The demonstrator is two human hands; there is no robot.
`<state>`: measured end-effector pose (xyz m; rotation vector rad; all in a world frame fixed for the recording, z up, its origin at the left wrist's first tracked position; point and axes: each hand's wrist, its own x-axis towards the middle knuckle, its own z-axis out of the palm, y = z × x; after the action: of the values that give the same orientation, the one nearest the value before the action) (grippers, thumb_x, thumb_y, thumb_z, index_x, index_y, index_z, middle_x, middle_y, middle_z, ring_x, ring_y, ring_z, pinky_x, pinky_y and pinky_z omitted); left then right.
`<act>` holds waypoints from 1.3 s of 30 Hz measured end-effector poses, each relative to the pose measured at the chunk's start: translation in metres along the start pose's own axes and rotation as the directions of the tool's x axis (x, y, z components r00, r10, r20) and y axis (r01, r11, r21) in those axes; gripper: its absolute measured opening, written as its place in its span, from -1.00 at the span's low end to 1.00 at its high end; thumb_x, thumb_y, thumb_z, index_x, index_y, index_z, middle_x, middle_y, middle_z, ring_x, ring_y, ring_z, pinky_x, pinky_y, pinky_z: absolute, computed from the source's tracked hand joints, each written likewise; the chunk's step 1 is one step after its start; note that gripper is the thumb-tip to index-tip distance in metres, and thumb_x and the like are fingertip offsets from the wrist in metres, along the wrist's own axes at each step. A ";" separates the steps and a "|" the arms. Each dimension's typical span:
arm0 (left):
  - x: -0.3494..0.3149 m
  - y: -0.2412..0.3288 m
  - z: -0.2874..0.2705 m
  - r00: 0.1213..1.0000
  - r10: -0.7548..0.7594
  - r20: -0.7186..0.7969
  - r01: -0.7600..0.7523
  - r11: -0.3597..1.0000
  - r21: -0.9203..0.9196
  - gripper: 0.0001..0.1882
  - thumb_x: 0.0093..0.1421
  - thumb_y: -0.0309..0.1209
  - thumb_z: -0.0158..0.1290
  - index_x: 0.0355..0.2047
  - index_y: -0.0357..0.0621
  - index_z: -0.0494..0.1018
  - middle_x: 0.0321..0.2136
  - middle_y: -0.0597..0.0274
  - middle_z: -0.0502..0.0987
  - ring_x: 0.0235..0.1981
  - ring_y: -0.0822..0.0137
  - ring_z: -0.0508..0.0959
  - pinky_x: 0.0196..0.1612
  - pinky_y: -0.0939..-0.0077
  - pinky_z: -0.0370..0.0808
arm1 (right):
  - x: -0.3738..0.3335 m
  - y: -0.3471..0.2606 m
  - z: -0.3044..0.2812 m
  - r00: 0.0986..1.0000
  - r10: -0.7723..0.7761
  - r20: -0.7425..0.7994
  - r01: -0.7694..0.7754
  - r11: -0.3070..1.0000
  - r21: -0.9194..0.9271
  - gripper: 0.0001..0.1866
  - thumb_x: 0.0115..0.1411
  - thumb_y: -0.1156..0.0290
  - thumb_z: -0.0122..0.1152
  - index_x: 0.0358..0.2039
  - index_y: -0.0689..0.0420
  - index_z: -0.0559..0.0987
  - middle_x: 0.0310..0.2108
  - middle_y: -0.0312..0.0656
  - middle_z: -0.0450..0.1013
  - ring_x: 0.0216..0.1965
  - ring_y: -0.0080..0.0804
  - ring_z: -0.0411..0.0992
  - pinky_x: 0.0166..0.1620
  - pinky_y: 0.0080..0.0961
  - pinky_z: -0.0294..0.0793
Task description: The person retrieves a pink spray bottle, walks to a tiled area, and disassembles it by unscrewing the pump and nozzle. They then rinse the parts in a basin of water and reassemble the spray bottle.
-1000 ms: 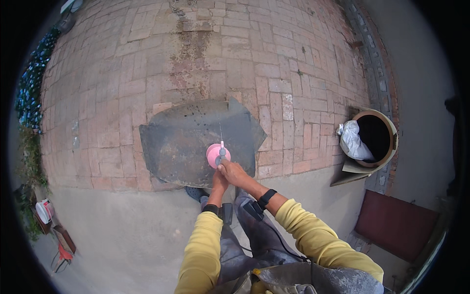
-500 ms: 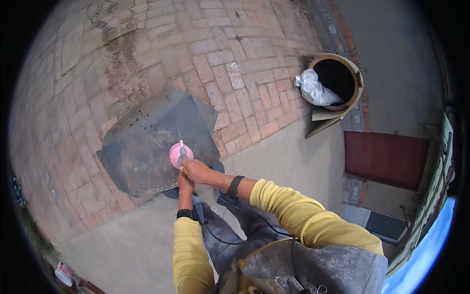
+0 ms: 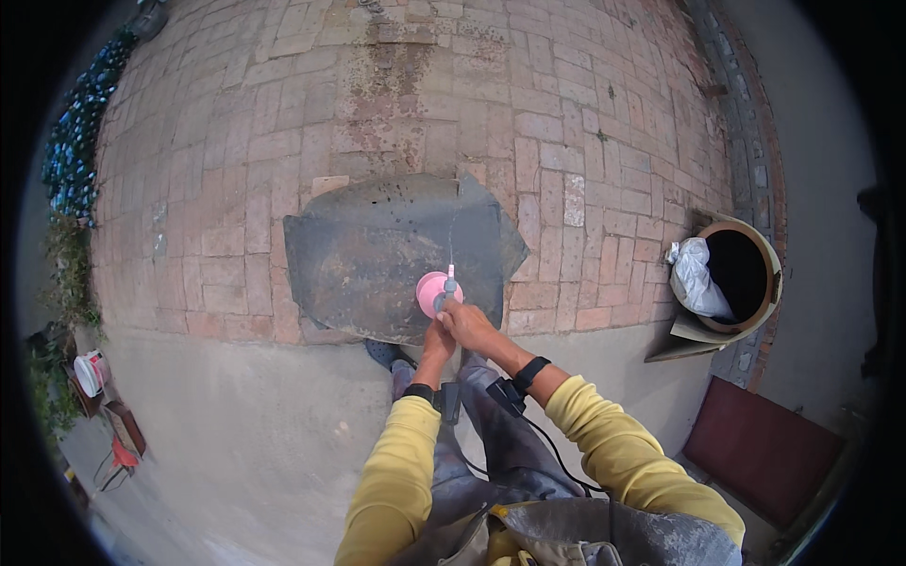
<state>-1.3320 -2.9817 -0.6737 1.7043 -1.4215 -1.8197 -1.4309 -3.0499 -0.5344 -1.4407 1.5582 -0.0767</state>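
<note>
A pink spray bottle [image 3: 432, 292] with a grey head and a pale nozzle is held out in front of me, seen from above. My right hand [image 3: 469, 326] is closed around its grey head. Just left of and below it, my left hand [image 3: 438, 343] is closed against the near side of the bottle; its fingers are partly hidden. From the nozzle a thin pale streak runs forward over a dark grey sheet [image 3: 368, 269] lying on the bricks. Small dark spots mark the sheet's far part.
Brick paving [image 3: 236, 208] meets a concrete strip [image 3: 255, 424] by my feet. At right stands a round bin [image 3: 774, 274] with a silvery bag [image 3: 696, 278], near a dark red panel [image 3: 760, 448]. A white bucket [image 3: 92, 373] and plants [image 3: 52, 382] are at left.
My view has turned, so the sheet, bin and hands sit further right in the picture and the paving looks straighter. Both hands keep their hold on the spray bottle.
</note>
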 end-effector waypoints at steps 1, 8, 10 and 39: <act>-0.004 0.008 -0.002 0.998 0.039 -0.052 -0.044 0.994 -0.100 -0.63 0.30 -0.22 -0.13 -0.01 -0.19 0.39 -0.11 -0.03 0.55 -0.06 0.05 0.54 -0.04 0.27 0.44 | 0.000 -0.002 -0.001 1.000 -0.018 0.004 0.018 1.000 0.001 -0.75 0.27 0.26 0.00 -0.24 0.20 0.44 -0.39 0.22 0.50 -0.27 0.27 0.46 -0.21 0.06 0.41; -0.048 0.036 -0.010 0.959 0.015 -0.282 -0.070 0.980 -0.184 -0.56 0.22 -0.16 -0.07 -0.09 -0.29 0.44 -0.22 -0.17 0.58 -0.15 -0.11 0.58 -0.10 0.15 0.48 | -0.069 -0.054 -0.047 0.985 -0.147 0.088 0.153 0.986 -0.063 -0.76 0.26 0.28 0.01 -0.21 0.20 0.44 -0.38 0.22 0.50 -0.27 0.26 0.46 -0.21 0.04 0.41; -0.062 0.050 -0.009 0.961 -0.095 -0.261 0.070 0.992 -0.103 -0.52 0.22 -0.12 -0.07 -0.09 -0.30 0.45 -0.23 -0.19 0.58 -0.15 -0.14 0.57 -0.11 0.13 0.48 | -0.072 -0.058 -0.049 0.975 -0.189 0.120 0.199 0.977 -0.073 -0.76 0.26 0.28 0.00 -0.21 0.19 0.44 -0.39 0.21 0.50 -0.27 0.25 0.47 -0.21 0.03 0.41; -0.580 -0.197 -0.434 0.637 -0.489 -0.596 0.069 0.806 -0.587 -0.27 0.12 0.15 0.06 0.00 -0.30 0.43 -0.12 -0.19 0.55 -0.01 -0.06 0.53 -0.01 0.19 0.44 | -0.222 -0.578 0.454 0.294 -0.455 0.840 0.790 0.611 0.054 -0.77 0.29 0.31 0.00 -0.28 0.21 0.52 -0.38 -0.02 0.53 -0.31 -0.11 0.52 -0.22 -0.31 0.46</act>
<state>-0.7163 -2.6515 -0.3989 2.0557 -0.2800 -1.1924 -0.7482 -2.8020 -0.2842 -1.9614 0.1336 0.3905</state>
